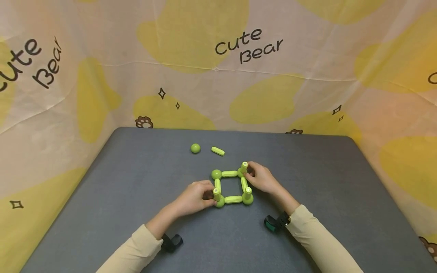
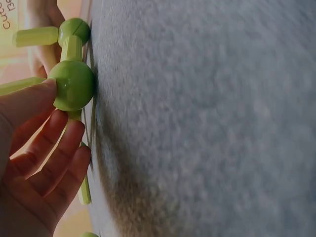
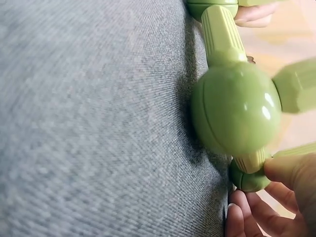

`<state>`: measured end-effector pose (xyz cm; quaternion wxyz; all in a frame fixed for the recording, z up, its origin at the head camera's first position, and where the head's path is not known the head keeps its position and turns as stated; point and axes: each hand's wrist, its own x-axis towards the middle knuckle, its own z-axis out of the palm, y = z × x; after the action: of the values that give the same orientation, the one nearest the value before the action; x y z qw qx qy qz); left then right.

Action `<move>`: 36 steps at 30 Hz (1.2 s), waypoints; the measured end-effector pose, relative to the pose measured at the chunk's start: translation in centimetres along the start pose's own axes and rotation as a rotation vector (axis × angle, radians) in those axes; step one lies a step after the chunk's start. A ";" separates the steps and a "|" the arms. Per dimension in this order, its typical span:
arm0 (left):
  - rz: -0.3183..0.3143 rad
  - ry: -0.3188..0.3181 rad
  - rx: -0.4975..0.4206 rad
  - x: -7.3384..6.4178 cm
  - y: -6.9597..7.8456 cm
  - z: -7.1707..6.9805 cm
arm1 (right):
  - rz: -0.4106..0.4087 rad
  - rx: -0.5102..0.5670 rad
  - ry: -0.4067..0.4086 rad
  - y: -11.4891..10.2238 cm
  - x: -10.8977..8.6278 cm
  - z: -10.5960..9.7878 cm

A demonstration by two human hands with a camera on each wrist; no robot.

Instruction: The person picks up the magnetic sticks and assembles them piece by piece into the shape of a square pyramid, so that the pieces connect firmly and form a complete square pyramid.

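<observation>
On the grey table lies a square frame [image 1: 233, 199] of green balls joined by ribbed light-green rods. Upright rods rise from three corners; the back left ball [image 1: 216, 174] has none. My left hand [image 1: 195, 198] pinches the front left ball [image 2: 73, 86], thumb on one side and fingers on the other. At the back right ball [image 3: 249, 180], my right hand [image 1: 262, 178] holds on with thumb and fingertips. The front right ball [image 3: 237, 108] with its upright rod [image 1: 248, 192] stands between the hands, untouched.
A loose green ball [image 1: 195, 148] and a loose rod [image 1: 218, 151] lie behind the frame. Patterned cloth [image 1: 191, 45] hangs behind and beside the table [image 1: 307, 167]. Both wrists carry dark strapped devices [image 1: 172, 242].
</observation>
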<state>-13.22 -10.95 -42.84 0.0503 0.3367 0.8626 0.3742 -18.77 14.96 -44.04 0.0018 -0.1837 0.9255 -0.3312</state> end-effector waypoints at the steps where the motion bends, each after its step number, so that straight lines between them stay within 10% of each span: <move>1: 0.003 -0.004 -0.004 0.0 0.1 0.1 | 0.000 0.001 -0.001 0.0 0.1 0.0; 15: -0.044 0.012 0.074 1.2 -0.3 -2.6 | 0.010 0.073 -0.006 0.2 -2.6 -1.0; 36: -0.228 0.138 0.284 7.8 -3.9 -4.6 | -0.173 0.114 -0.059 -0.2 -7.7 -0.9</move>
<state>-22.86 -10.85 -40.95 -0.0150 0.2140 0.9407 0.2626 -11.62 17.98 -44.12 0.0110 -0.2722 0.8855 -0.3765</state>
